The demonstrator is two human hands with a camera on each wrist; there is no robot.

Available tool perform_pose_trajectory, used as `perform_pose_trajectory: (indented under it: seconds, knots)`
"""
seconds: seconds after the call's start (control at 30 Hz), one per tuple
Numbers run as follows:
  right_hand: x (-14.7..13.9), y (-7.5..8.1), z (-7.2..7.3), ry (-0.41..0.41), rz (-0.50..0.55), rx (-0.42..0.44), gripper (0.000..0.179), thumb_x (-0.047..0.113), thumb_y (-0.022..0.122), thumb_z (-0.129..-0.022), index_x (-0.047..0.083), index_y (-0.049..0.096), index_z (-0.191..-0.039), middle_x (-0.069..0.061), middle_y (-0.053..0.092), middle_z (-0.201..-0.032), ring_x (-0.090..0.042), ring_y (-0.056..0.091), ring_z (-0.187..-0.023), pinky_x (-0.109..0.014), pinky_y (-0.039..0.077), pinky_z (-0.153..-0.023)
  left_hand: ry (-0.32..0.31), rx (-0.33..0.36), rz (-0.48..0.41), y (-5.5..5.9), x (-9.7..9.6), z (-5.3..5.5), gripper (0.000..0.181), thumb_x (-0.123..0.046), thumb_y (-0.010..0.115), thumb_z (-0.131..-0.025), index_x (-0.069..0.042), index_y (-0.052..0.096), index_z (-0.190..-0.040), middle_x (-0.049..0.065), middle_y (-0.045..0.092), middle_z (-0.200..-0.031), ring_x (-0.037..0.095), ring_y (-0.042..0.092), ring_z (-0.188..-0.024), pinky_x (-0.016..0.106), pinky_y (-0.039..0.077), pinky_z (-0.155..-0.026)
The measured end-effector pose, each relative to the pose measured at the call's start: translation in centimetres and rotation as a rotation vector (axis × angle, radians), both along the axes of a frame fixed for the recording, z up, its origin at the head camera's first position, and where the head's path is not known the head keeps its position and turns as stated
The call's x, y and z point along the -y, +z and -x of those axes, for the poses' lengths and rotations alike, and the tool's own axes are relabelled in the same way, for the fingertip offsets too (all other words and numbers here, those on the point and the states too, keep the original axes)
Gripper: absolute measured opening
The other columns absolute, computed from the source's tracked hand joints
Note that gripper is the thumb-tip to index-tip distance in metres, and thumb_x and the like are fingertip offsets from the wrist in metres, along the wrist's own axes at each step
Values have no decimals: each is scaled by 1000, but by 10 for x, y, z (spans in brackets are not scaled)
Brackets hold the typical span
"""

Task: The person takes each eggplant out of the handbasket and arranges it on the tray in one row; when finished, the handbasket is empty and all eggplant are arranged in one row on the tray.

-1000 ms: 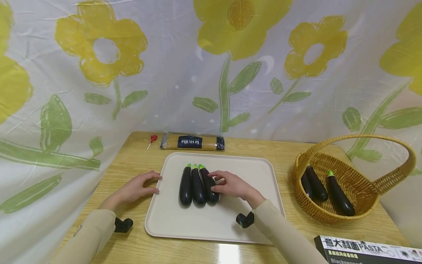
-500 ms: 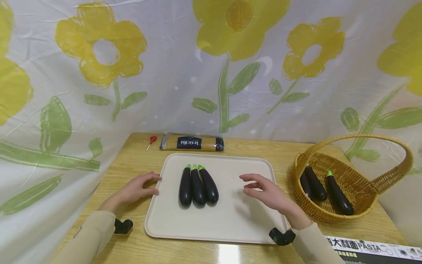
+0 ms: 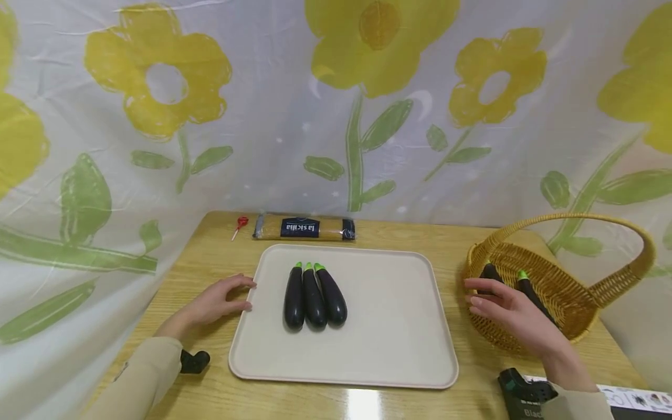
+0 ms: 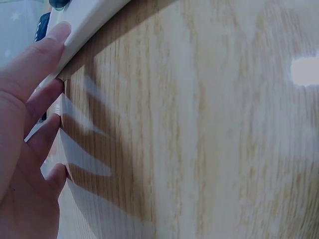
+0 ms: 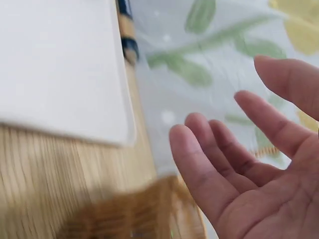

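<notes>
Three dark eggplants (image 3: 315, 296) with green stems lie side by side on the left half of a cream tray (image 3: 394, 326). At the tray's left edge rests my left hand (image 3: 212, 303), fingers relaxed and holding nothing; the left wrist view shows its thumb (image 4: 42, 52) by the tray rim. My right hand (image 3: 517, 315) hovers over the left side of a wicker basket (image 3: 577, 291), fingers loosely bent with nothing in them. Inside the basket, one eggplant (image 3: 529, 291) is partly visible, and another (image 3: 490, 272) is mostly hidden behind the right hand.
A pasta packet (image 3: 304, 227) and a red lollipop (image 3: 241, 224) lie along the back of the wooden table (image 3: 294, 402). A black and white pasta box (image 3: 637, 399) is at the front right, partly behind the right forearm. A flowered curtain (image 3: 273, 116) hangs behind.
My right hand has left the rightmost eggplant on the tray and moved right, across the tray, to above the basket. The left hand and the eggplants on the tray have stayed put.
</notes>
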State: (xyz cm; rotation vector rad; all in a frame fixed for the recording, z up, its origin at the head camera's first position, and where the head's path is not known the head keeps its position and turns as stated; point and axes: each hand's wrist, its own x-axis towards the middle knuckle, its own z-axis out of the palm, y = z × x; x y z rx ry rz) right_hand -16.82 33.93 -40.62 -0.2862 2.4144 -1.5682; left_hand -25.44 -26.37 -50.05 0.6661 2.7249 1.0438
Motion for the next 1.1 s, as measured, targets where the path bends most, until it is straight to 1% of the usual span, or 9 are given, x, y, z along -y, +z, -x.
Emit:
perform_pose_trajectory:
  seconds: [0.1, 0.3, 0.37, 0.5, 0.6, 0.7, 0.77, 0.97, 1.1]
  knots:
    - [-20, -1, -3, 10, 6, 5, 50, 22, 51, -103, -3, 38, -144, -23, 46, -141, -11, 62, -114, -29, 53, -92, -2, 7, -2, 0, -1, 0, 44, -28, 73, -88, -8, 60, -126, 23, 49, -141, 50, 30, -138, 65, 22, -111]
    - [-56, -2, 8, -48, 31, -34, 51, 19, 49, -104, -10, 34, -143, 15, 54, -127, -1, 60, -111, -25, 53, -90, -12, 13, -11, 1, -3, 0, 44, -27, 73, -89, -7, 60, -126, 24, 49, -142, 50, 29, -138, 65, 21, -111]
    - [-66, 0, 17, -84, 13, -48, 54, 20, 49, -104, -12, 32, -144, 19, 54, -124, 3, 59, -108, -22, 53, -88, -15, 12, -10, 1, -3, 0, 44, -27, 73, -89, -8, 60, -126, 24, 49, -142, 50, 29, -138, 65, 21, -111]
    - [-78, 5, 36, -150, -132, -36, 64, 34, 47, -104, -10, 28, -147, -7, 50, -138, 9, 56, -106, -22, 52, -90, -14, 6, -5, 1, -2, 1, 43, -28, 72, -90, -8, 60, -126, 24, 48, -142, 50, 29, -138, 65, 22, -111]
    - [-82, 7, 50, -166, -246, -1, 70, 43, 45, -103, -5, 25, -150, -28, 36, -148, -13, 56, -119, -38, 48, -100, -12, 3, 1, 1, 0, 1, 43, -29, 72, -90, -9, 61, -126, 24, 48, -142, 50, 29, -138, 65, 23, -110]
    - [-85, 6, 61, -159, -287, 27, 72, 44, 44, -103, -4, 22, -152, -32, 30, -150, -41, 42, -131, -57, 38, -105, -13, 3, 4, 1, 1, 1, 43, -29, 73, -89, -9, 61, -125, 24, 49, -141, 50, 30, -137, 65, 24, -110]
    - [-87, 3, 66, -154, -286, 40, 72, 42, 44, -104, -6, 20, -152, -34, 28, -150, -49, 36, -133, -59, 37, -105, -16, 4, 4, 2, 0, 1, 43, -28, 73, -89, -8, 61, -125, 24, 49, -141, 50, 31, -137, 65, 24, -110]
    - [-92, -6, 79, -85, -259, 70, 67, 35, 43, -105, -11, 21, -149, -36, 27, -149, -47, 38, -132, -51, 45, -101, -9, 20, -4, 4, 1, -3, 44, -29, 72, -90, -8, 60, -126, 24, 48, -142, 50, 29, -138, 65, 23, -111]
    - [-97, -13, 84, -38, -206, 104, 60, 25, 41, -107, -16, 23, -146, -36, 34, -145, -20, 56, -118, -41, 53, -94, -2, 36, -8, 5, 0, -2, 45, -30, 72, -90, -10, 60, -128, 23, 46, -145, 49, 27, -139, 65, 21, -112]
